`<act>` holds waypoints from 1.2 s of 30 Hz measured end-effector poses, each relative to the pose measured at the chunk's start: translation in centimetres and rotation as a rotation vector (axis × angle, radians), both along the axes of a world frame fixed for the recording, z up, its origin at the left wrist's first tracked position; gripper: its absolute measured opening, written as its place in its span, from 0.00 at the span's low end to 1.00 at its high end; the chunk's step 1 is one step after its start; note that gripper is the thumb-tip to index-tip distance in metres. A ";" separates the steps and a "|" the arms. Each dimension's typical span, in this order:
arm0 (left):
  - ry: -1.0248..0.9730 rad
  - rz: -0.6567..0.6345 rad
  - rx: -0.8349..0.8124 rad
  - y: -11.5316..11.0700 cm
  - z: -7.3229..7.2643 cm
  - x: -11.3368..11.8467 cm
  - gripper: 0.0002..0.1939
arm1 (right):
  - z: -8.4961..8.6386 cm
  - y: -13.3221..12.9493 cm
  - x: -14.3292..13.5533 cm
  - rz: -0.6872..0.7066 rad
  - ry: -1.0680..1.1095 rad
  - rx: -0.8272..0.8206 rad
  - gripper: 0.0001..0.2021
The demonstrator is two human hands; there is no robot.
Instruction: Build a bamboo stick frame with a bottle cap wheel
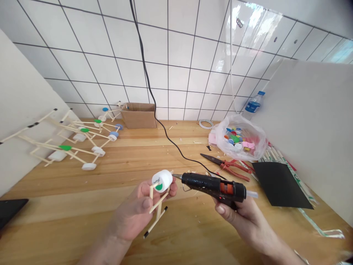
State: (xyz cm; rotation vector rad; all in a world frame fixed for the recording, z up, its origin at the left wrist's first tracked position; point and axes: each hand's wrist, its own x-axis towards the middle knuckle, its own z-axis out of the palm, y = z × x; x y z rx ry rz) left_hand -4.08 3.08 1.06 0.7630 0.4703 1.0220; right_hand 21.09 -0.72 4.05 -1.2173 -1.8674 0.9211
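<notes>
My left hand [135,209] is closed on a small model [159,206] of pale wooden sticks, with a white round cap [166,179] and a green piece at its top. Black tips mark the ends of its lowest stick. In my right hand [242,217] is a black glue gun [209,184], pointing left, a clear glue stick [252,194] sticking out of its back. The nozzle's tip is at the right side of the white cap; whether they touch, I cannot tell.
Several stick models with caps [65,147] stand at the left near a cardboard box [140,117]. Pliers [231,167], a plastic bag of caps [220,145], a tape roll [206,124], a bottle [254,105] and a black sheet [281,186] lie right. A black cable [176,145] crosses the table.
</notes>
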 end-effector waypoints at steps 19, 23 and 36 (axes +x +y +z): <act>-0.083 -0.007 0.000 -0.1 -0.5 0.0 0.24 | -1.0 -0.2 0.3 -0.010 -0.070 0.082 0.09; -0.090 -0.003 -0.007 -0.1 -0.4 0.1 0.25 | -1.1 -0.2 0.3 -0.029 -0.091 0.083 0.13; -0.055 -0.005 0.002 -0.1 -0.2 0.2 0.24 | -0.7 -0.2 0.1 -0.001 -0.127 0.102 0.09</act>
